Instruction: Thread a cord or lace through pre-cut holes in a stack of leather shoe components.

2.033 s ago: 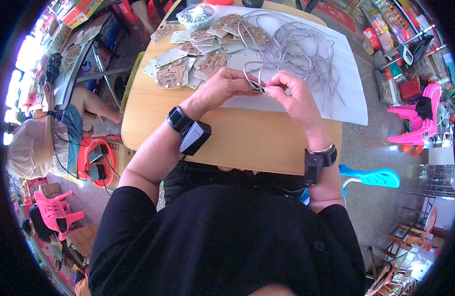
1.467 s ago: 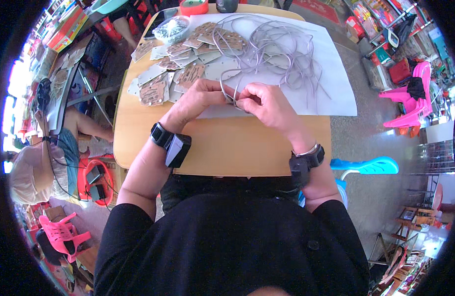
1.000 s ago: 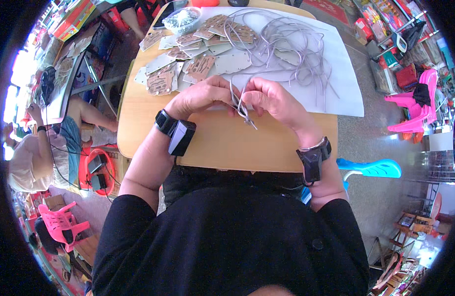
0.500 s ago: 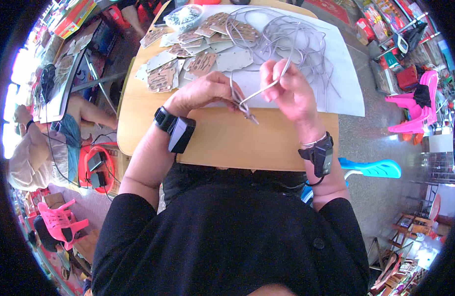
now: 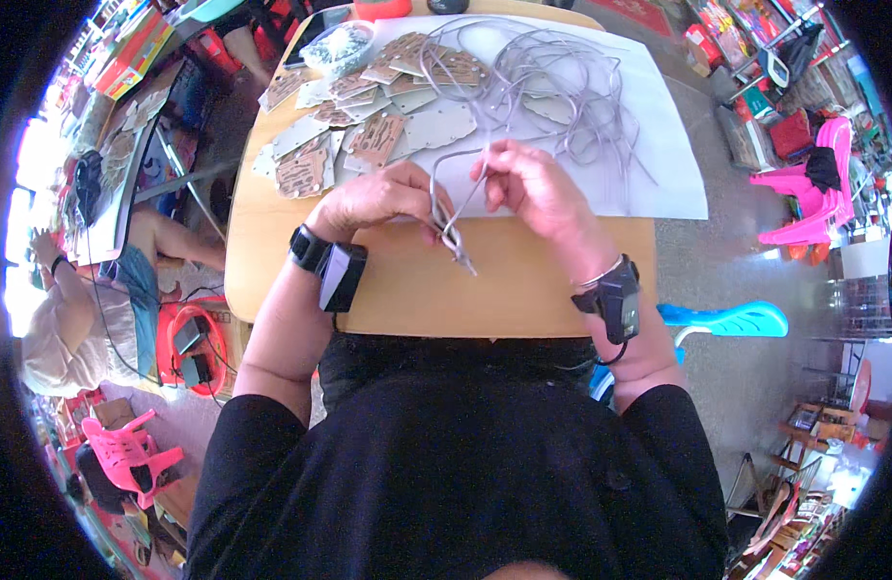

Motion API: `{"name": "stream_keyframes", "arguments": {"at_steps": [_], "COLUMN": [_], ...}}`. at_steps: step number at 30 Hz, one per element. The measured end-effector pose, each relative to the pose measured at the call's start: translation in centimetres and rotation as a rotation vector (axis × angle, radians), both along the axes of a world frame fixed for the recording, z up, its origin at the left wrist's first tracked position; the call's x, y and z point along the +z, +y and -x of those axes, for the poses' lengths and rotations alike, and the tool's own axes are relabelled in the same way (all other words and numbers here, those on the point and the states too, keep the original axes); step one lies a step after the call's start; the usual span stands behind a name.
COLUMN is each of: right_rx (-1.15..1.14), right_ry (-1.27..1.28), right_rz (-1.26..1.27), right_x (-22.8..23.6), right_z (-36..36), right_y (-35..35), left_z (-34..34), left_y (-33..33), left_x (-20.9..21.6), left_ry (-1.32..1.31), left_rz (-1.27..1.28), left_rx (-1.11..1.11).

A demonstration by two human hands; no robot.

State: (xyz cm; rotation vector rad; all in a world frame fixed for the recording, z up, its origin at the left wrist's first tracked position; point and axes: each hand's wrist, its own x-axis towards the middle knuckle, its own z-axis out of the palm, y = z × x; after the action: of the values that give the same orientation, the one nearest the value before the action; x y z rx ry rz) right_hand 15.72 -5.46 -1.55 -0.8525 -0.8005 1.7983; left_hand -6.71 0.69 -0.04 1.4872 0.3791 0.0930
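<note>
My left hand (image 5: 393, 201) is closed on a grey cord (image 5: 452, 235), whose looped, knotted part hangs below the fingertips with a short end pointing down over the table edge. My right hand (image 5: 538, 188) is beside it, thumb and fingers curled together on a strand of the same cord near its fingertips. From there the cord runs up to a loose tangle of grey cord (image 5: 615, 106) spread over a white sheet (image 5: 673, 188). Part of the knot is hidden behind the left fingers.
Flat white pieces with brown patterned faces (image 5: 374, 140) lie heaped at the table's far left. Behind them stands a clear tub (image 5: 338, 48) of small pale bits. Another person (image 5: 84, 309) sits at the left. A pink chair (image 5: 818, 188) and a blue stool (image 5: 736, 319) stand at the right.
My right hand has come lower and to the left, nearer the left hand, and the stretched strand is shorter and slacker. The knotted part has shifted slightly down and left.
</note>
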Motion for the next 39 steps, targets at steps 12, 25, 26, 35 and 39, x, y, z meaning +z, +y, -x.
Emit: {"name": "stream_keyframes", "arguments": {"at_steps": [12,25,26,35,39], "right_rx": [-0.101,0.117,0.117,-0.04,-0.054], "right_ry": [0.168,-0.726,-0.726,-0.477,-0.408], "right_rz": [-0.271,-0.299,-0.299,-0.389,-0.341], "right_x": [1.8,2.7,2.9,2.0,2.4], "right_z": [-0.7,0.7,0.7,0.5,0.5], "right_y": [0.0,-1.4,-1.4,-1.0,-1.0], "left_z": [-0.5,-0.8,-0.8,-1.0,-1.0], "left_y": [-0.4,-0.5,-0.5,0.1,-0.1], "left_x": [0.1,-0.1,-0.1,-0.5,-0.1], "left_ry": [-0.062,-0.118,-0.111,-0.176,-0.154], "left_rz": [0.211,0.167,0.15,0.21,0.232], "left_rx": [0.24,0.383,0.389,0.507,0.541]}}
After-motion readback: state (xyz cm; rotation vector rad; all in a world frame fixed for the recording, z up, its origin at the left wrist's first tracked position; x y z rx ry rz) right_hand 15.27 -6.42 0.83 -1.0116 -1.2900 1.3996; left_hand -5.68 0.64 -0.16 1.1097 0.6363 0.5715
